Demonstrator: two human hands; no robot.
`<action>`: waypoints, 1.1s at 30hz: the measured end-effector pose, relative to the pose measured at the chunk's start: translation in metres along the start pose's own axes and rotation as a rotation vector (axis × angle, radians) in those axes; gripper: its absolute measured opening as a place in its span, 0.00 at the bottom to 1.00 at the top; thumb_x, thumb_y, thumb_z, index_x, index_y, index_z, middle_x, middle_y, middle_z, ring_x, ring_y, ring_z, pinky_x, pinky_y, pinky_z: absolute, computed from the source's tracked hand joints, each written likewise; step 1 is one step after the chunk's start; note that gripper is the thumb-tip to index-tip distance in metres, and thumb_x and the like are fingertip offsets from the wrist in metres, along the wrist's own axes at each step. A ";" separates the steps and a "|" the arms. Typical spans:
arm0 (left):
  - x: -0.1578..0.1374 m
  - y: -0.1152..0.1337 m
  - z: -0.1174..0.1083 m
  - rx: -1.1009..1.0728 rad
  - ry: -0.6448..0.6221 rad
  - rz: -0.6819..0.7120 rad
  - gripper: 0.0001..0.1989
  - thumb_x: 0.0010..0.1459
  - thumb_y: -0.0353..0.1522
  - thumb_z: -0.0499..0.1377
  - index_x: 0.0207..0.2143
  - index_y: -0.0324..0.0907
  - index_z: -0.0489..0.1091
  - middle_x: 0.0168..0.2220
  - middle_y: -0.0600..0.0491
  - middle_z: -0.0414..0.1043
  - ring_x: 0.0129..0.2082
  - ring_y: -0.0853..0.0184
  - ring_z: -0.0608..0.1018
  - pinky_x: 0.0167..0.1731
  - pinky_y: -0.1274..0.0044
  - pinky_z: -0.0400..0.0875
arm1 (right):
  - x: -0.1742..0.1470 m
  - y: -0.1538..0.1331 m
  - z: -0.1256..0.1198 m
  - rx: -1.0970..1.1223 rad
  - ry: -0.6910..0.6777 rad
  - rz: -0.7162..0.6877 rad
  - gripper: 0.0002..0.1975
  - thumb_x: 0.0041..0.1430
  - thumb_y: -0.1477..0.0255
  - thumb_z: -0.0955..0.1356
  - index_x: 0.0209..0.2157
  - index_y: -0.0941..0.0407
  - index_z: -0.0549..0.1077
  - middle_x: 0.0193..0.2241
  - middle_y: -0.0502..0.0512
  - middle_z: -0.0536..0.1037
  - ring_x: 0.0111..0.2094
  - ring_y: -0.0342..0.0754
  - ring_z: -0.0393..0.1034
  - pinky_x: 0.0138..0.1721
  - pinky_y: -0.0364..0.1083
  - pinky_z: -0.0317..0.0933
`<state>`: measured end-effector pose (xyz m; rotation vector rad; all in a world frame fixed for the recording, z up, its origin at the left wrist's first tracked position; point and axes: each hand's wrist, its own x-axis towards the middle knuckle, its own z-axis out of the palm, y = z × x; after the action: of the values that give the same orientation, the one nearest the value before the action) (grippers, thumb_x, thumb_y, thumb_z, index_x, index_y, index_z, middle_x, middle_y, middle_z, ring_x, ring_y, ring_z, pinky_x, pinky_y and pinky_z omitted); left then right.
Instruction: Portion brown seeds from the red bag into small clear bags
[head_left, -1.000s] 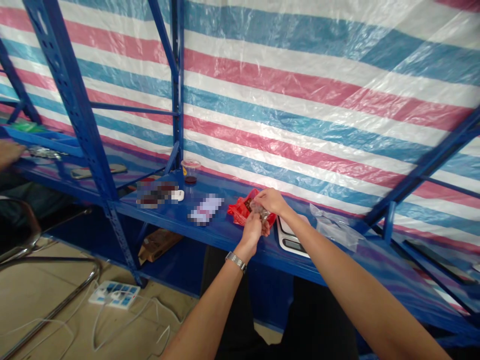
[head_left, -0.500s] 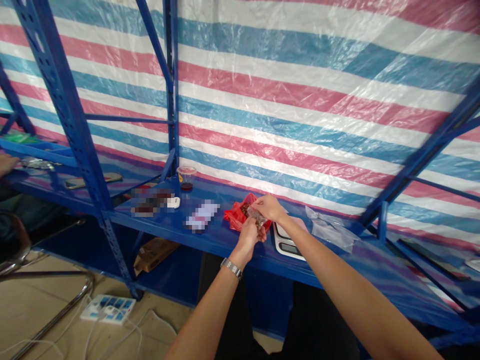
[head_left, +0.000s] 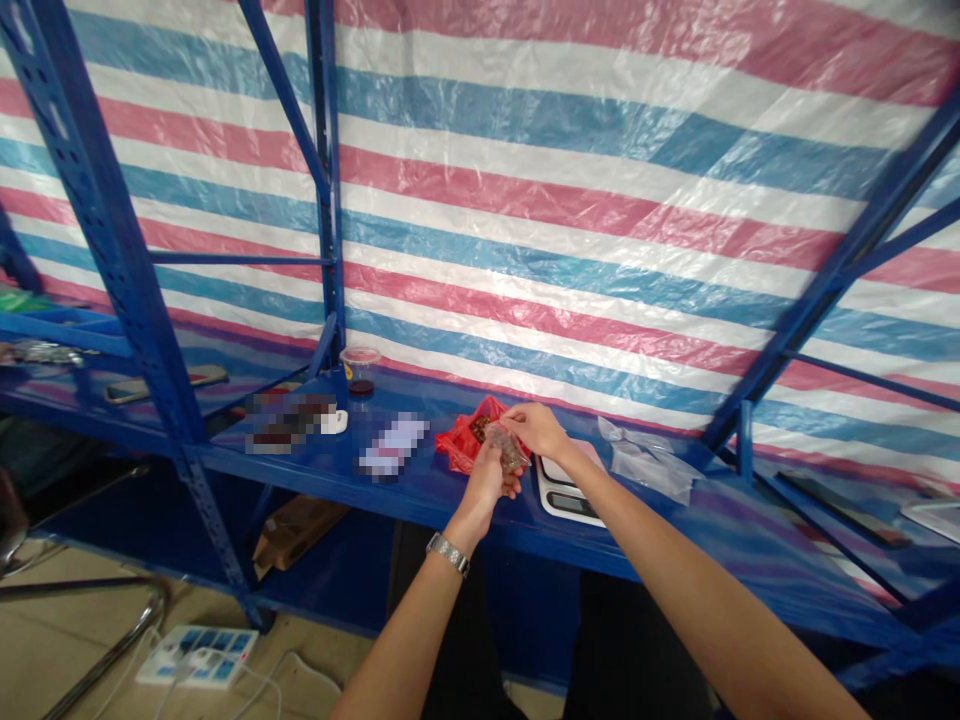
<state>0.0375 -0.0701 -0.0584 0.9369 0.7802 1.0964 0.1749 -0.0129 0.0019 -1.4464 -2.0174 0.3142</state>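
Note:
My left hand (head_left: 487, 484), with a metal-banded watch (head_left: 448, 553) at its wrist, is closed round a small clear plastic bag (head_left: 510, 455) of brownish bits. At the bag's upper edge, the fingers of my right hand (head_left: 538, 428) are pinched together on the plastic. Both hands are just in front of an open red plastic bag (head_left: 459, 446), which holds small brown pieces (head_left: 481, 428) too small to name. Partly under my right forearm lies a white digital scale (head_left: 574, 505) with a dark display.
Clear plastic bags (head_left: 651, 462) lie right of the scale. To the left are a blurred-out flat pale item (head_left: 394, 445), a white object (head_left: 334, 422) and a lidded cup (head_left: 361, 370) of dark liquid. Blue shelf posts (head_left: 324, 180) frame the bench. A power strip (head_left: 199, 655) lies on the floor.
The clear bag now shows more fully in my left hand, its filled part hanging lower. My right hand stays at its upper edge. The whole view has shifted slightly.

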 end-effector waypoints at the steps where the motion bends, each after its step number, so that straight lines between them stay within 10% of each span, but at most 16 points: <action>1: -0.001 0.001 -0.002 0.053 0.005 0.013 0.24 0.70 0.40 0.46 0.64 0.42 0.60 0.25 0.56 0.73 0.16 0.71 0.72 0.18 0.81 0.61 | -0.003 0.003 -0.002 0.054 0.018 -0.004 0.10 0.60 0.71 0.67 0.32 0.57 0.82 0.33 0.57 0.85 0.34 0.51 0.79 0.35 0.44 0.65; 5: -0.003 0.008 -0.007 0.290 0.055 0.147 0.30 0.67 0.41 0.53 0.70 0.49 0.57 0.30 0.54 0.77 0.20 0.68 0.75 0.20 0.79 0.66 | -0.023 0.014 -0.011 0.315 0.122 -0.019 0.13 0.59 0.65 0.71 0.43 0.57 0.81 0.37 0.59 0.85 0.38 0.53 0.80 0.43 0.48 0.70; 11: -0.013 0.022 0.005 0.490 0.087 0.544 0.22 0.65 0.38 0.59 0.60 0.48 0.73 0.56 0.44 0.75 0.60 0.56 0.75 0.60 0.70 0.66 | -0.058 0.021 -0.030 0.411 0.222 0.019 0.21 0.56 0.53 0.73 0.40 0.56 0.81 0.39 0.59 0.85 0.40 0.53 0.78 0.46 0.51 0.71; 20: -0.010 0.037 -0.025 1.031 0.226 0.638 0.25 0.71 0.40 0.48 0.67 0.49 0.63 0.56 0.43 0.70 0.49 0.55 0.79 0.52 0.64 0.73 | -0.093 0.075 -0.068 0.244 0.399 0.269 0.15 0.55 0.59 0.71 0.33 0.56 0.82 0.35 0.59 0.85 0.38 0.55 0.78 0.43 0.51 0.69; 26: 0.018 0.032 -0.070 1.285 0.183 0.665 0.22 0.72 0.39 0.47 0.63 0.43 0.66 0.52 0.42 0.69 0.53 0.54 0.77 0.56 0.61 0.72 | -0.113 0.117 -0.052 0.133 0.546 0.330 0.16 0.56 0.59 0.68 0.34 0.55 0.82 0.37 0.60 0.85 0.41 0.58 0.78 0.49 0.55 0.68; 33: 0.029 0.019 -0.074 1.329 0.177 0.716 0.25 0.72 0.39 0.45 0.65 0.38 0.63 0.51 0.40 0.67 0.54 0.52 0.74 0.59 0.58 0.70 | -0.138 0.143 -0.035 0.297 0.930 0.491 0.24 0.57 0.54 0.65 0.39 0.58 0.81 0.36 0.64 0.84 0.38 0.60 0.76 0.42 0.55 0.67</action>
<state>-0.0267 -0.0221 -0.0731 2.3891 1.4125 1.2128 0.3333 -0.0916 -0.0948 -1.4860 -0.8388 0.0920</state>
